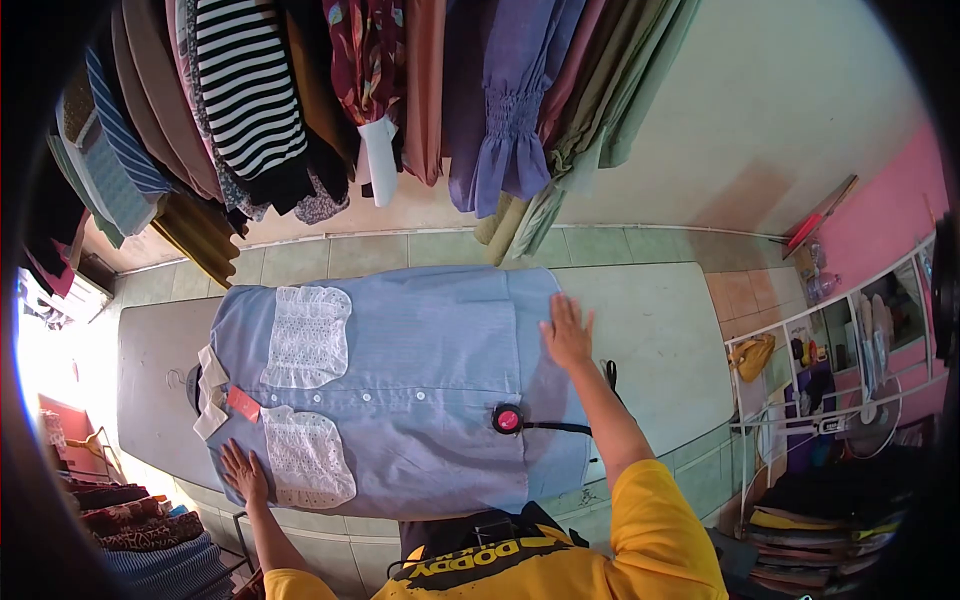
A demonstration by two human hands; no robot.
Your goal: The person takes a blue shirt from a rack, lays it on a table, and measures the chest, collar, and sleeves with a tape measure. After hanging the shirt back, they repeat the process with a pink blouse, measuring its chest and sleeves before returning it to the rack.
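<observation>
While both palms lie flat, I hold nothing: my left hand (243,472) rests open, fingers spread, on the near shoulder of the light blue shirt (420,390), just beside the lower white lace panel (305,457). My right hand (566,333) presses open-palmed on the shirt's hem end, fingers pointing away from me. The shirt lies buttoned and spread flat along the grey ironing table (660,340), collar toward my left, with a second lace panel (306,337) on the far side of the placket. A red tag (243,404) sits at the collar; I cannot read its print. A round pink-and-black device (508,420) lies on the shirt near the placket. My yellow top (640,545) reads "DODDY", seen upside down.
</observation>
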